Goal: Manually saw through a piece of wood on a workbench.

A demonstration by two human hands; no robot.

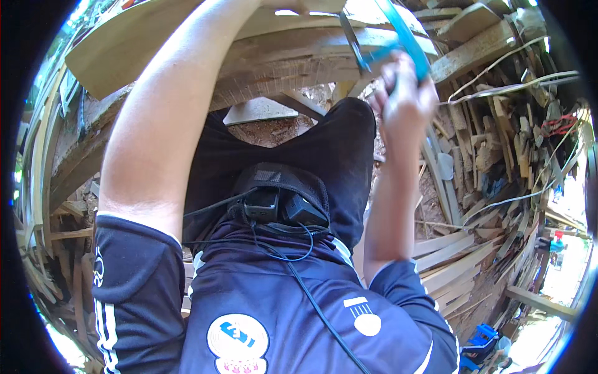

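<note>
My right hand [405,96] is closed around the handle of a teal saw-like tool [403,31], slightly blurred at the top right, with a dark narrow bar [352,37] beside it. My left forearm reaches to the upper edge, where my left hand [289,7] is mostly cut off over the wooden pieces, its fingers hidden. A broad tan board [103,59] and a curved, rough wooden beam [268,71] lie across the work area, above my knees.
Stacked wood offcuts [492,137] and pale slats [455,262] crowd the right, with loose wire, a red cord [557,124] and a blue object [483,340]. More timber [50,174] lines the left. A black pouch [280,202] holding cabled devices rests on my lap.
</note>
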